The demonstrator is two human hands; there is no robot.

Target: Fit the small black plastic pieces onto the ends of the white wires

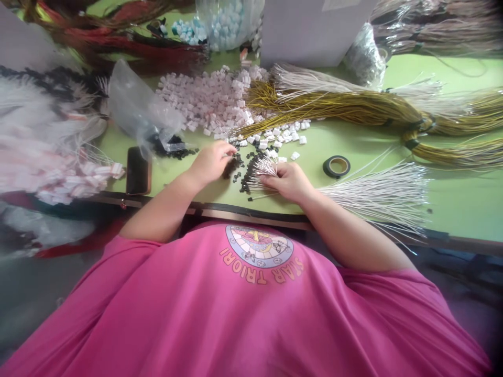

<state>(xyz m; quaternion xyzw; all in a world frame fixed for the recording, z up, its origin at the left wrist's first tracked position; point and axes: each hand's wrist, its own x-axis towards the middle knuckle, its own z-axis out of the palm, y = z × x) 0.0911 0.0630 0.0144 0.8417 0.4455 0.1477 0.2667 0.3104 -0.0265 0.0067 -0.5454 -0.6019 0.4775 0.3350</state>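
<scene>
My right hand grips a bundle of thin white wires near their tipped ends, which fan out to the left. The rest of the bundle trails right across the green table. My left hand rests beside a scatter of small black connectors, its fingertips pinched together at them; what they pinch is too small to make out. A single wire with a black end lies by the table's front edge.
A heap of white connectors and a clear plastic bag lie behind the hands. Yellow wire bundles cross the back right. A black tape roll sits right of the hands, a phone to the left, finished white harnesses at far left.
</scene>
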